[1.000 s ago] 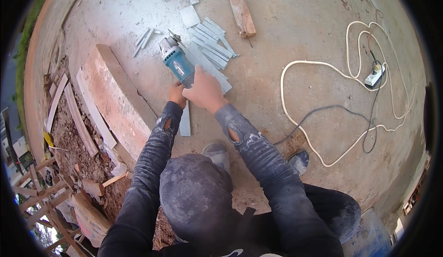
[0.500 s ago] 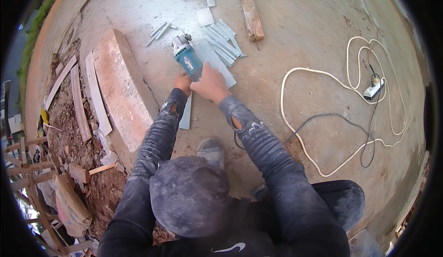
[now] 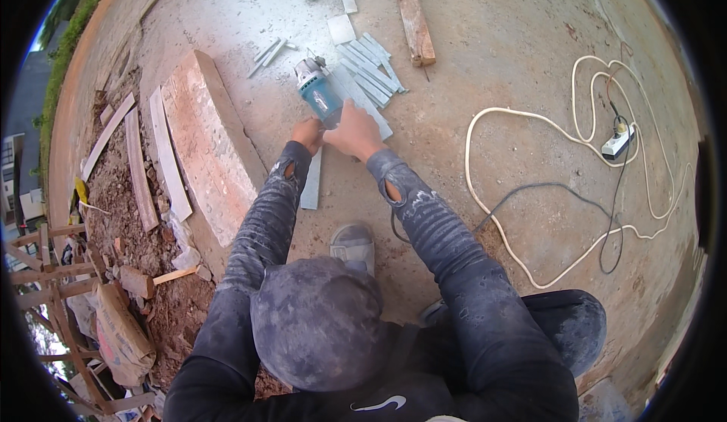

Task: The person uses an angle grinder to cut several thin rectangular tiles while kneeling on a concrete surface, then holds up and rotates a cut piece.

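A teal angle grinder (image 3: 322,98) with a metal head is held out in front of me, low over the ground. My right hand (image 3: 356,132) wraps round its rear body. Close beside the grinder's back end is my left hand (image 3: 307,134), its fingers curled in; what they grip, if anything, is hidden. A grey tile strip (image 3: 311,183) lies below the left hand, its far end covered. Another long tile piece (image 3: 362,102) lies to the right of the grinder. The cutting disc cannot be made out.
Several narrow cut strips (image 3: 371,66) and small tile pieces (image 3: 341,29) lie beyond the grinder, amid pale dust. A concrete block (image 3: 208,142) stands left, a wooden beam (image 3: 413,17) far ahead. White cable (image 3: 473,172) loops right to a power strip (image 3: 617,143). My shoe (image 3: 353,244) is near.
The whole view has shifted slightly, so things sit a little further right. Both hands and the grinder stay close together, with the grinder perhaps moved slightly right.
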A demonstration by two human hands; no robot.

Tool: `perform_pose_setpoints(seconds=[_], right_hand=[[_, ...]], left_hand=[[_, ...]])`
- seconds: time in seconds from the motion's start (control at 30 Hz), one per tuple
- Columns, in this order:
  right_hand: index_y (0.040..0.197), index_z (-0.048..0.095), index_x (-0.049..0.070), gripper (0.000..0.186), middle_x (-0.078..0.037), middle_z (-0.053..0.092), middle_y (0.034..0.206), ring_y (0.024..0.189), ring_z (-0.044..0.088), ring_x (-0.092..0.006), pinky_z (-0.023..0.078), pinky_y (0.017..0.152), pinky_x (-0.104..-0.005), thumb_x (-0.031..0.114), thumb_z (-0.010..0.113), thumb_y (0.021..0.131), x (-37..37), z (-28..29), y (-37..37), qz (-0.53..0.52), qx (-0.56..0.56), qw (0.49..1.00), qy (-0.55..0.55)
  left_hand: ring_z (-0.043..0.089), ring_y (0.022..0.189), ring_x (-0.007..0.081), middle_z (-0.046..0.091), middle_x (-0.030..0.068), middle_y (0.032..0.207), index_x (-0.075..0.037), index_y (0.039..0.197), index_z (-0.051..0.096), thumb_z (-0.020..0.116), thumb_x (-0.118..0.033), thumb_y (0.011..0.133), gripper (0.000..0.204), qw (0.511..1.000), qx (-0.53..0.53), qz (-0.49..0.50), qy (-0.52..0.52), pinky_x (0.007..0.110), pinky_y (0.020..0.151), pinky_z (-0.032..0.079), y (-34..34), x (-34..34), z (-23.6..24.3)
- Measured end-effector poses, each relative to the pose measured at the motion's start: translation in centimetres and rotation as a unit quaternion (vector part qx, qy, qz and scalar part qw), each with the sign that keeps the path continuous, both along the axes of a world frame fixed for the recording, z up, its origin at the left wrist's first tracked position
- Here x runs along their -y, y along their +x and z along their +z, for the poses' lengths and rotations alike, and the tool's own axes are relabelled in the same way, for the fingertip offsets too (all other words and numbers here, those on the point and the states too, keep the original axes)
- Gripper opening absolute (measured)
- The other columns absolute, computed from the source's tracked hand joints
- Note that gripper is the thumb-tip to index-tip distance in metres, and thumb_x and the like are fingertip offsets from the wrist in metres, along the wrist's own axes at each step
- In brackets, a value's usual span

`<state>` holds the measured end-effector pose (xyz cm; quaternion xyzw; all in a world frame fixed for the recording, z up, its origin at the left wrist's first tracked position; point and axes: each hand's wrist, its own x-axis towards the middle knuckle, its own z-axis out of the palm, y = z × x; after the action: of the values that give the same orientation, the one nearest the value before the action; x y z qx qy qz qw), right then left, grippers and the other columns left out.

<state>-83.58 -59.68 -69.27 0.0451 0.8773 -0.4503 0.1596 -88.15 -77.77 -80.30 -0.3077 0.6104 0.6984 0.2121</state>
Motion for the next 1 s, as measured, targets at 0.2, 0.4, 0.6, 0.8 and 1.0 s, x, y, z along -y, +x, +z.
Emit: perform_pose_setpoints(seconds=[0.2,0.4,0.6,0.8,1.0], right_hand=[[0.118,0.049,-0.007,0.068,-0.030,0.064,0.106,0.099,0.065,-0.0443,0.053,0.086,-0.0461,0.030,0.072,0.066,0.1,0.4,-0.3,-0.002,0.016,1.000,-0.002],[0.121,0.048,-0.008,0.070,-0.031,0.064,0.108,0.100,0.065,-0.0445,0.053,0.087,-0.0463,0.030,0.072,0.066,0.2,0.9,-0.5,-0.002,0.027,1.000,-0.005],[0.121,0.048,-0.008,0.071,-0.031,0.064,0.108,0.101,0.064,-0.0448,0.053,0.088,-0.0464,0.030,0.072,0.066,0.2,0.9,-0.6,-0.009,0.027,1.000,-0.003],[0.125,0.044,-0.015,0.078,-0.029,0.065,0.108,0.099,0.066,-0.0426,0.054,0.087,-0.0448,0.026,0.075,0.066,0.3,1.0,-0.7,-0.001,0.020,1.000,0.009],[0.125,0.044,-0.016,0.078,-0.030,0.065,0.108,0.099,0.066,-0.0428,0.054,0.087,-0.0447,0.025,0.073,0.065,0.4,1.0,-0.7,-0.004,0.016,1.000,0.008]], left_hand=[[0.063,0.077,0.0227,0.059,0.0105,0.096,0.001,0.103,0.060,0.052,-0.002,0.091,0.015,1.000,0.000,0.012,-0.002,0.034,0.058,0.054,0.4,-0.2,1.0],[0.065,0.082,0.0246,0.060,0.0120,0.098,0.004,0.106,0.060,0.054,-0.005,0.092,0.018,0.999,-0.009,0.007,-0.039,0.035,0.059,0.056,0.9,-0.6,2.2],[0.065,0.084,0.0253,0.061,0.0132,0.100,0.005,0.108,0.060,0.055,-0.006,0.092,0.021,0.999,-0.008,0.002,-0.040,0.035,0.059,0.057,0.9,-1.0,2.8],[0.065,0.083,0.0237,0.061,0.0119,0.098,0.005,0.107,0.060,0.054,-0.006,0.091,0.020,0.999,-0.014,0.004,-0.033,0.035,0.060,0.057,0.9,-0.9,2.5],[0.065,0.081,0.0234,0.062,0.0120,0.096,0.005,0.106,0.060,0.054,-0.005,0.091,0.019,0.999,-0.016,0.004,-0.033,0.035,0.059,0.057,0.8,-0.9,2.2]])
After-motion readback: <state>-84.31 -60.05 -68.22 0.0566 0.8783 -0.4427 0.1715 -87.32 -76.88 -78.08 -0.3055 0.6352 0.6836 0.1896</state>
